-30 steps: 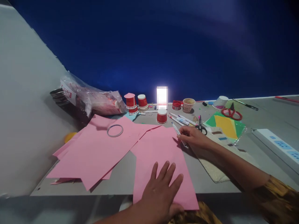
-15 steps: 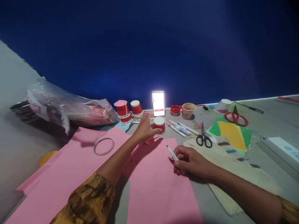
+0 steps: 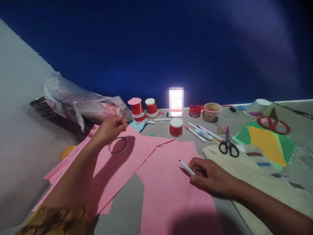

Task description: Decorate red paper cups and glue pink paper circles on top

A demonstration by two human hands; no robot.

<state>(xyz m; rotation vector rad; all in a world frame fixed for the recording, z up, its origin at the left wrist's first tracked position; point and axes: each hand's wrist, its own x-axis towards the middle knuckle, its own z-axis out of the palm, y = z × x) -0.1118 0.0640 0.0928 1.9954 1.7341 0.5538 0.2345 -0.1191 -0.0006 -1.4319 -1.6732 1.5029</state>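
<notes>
Marker [image 3: 186, 167], white, blue-tipped, sits between right fingers [image 3: 196, 161], while left fingers [image 3: 120, 123] curl closed.

The single view looks out from the person's head, above and behind the left grip [image 3: 110, 129] and the right grip [image 3: 207, 176], facing forward and down. Both are close to the camera, with the left forearm [image 3: 73, 176] and right forearm [image 3: 264, 202] reaching in from the lower corners. Beyond the grips it takes in the tabletop [image 3: 127, 195] at a slant, up to the dark blue wall [image 3: 146, 49]. A pale wall [image 3: 19, 98] shows left of the left grip.
</notes>
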